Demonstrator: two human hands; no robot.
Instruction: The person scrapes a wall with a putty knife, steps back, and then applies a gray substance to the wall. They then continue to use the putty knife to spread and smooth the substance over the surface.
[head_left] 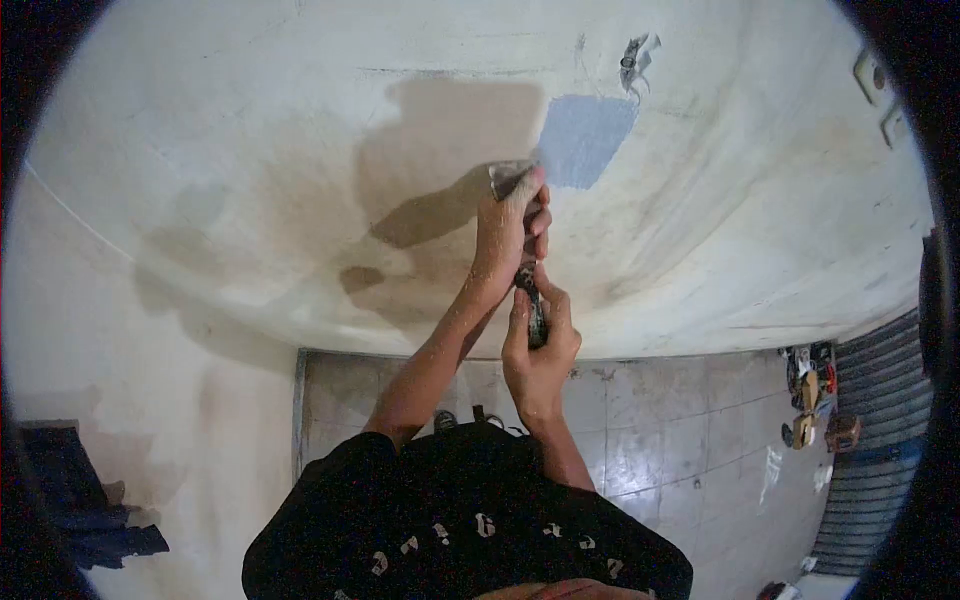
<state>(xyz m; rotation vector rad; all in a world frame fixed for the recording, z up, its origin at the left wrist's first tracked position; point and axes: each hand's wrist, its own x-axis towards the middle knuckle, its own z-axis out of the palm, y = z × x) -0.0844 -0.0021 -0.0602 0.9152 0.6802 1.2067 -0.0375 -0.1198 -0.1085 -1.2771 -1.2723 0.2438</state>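
Right now your putty knife point(510, 178) is pressed against the pale wall point(250, 150), its metal blade touching the plaster just left of a square grey patch point(588, 140). Your left hand point(508, 235) is the upper one, closed over the tool just behind the blade with its fingers bearing on it. Your right hand point(540, 345) sits below, wrapped tight around the dark handle. The two hands nearly touch along the tool. Above the patch, a small hole with wires point(632, 58) breaks the wall, and switch plates point(872, 72) sit far to the right. Below, the tiled floor point(680, 420) carries a scatter of tools point(812, 398) near a ribbed shutter point(880, 430); dark cloth point(85, 510) lies at the left.
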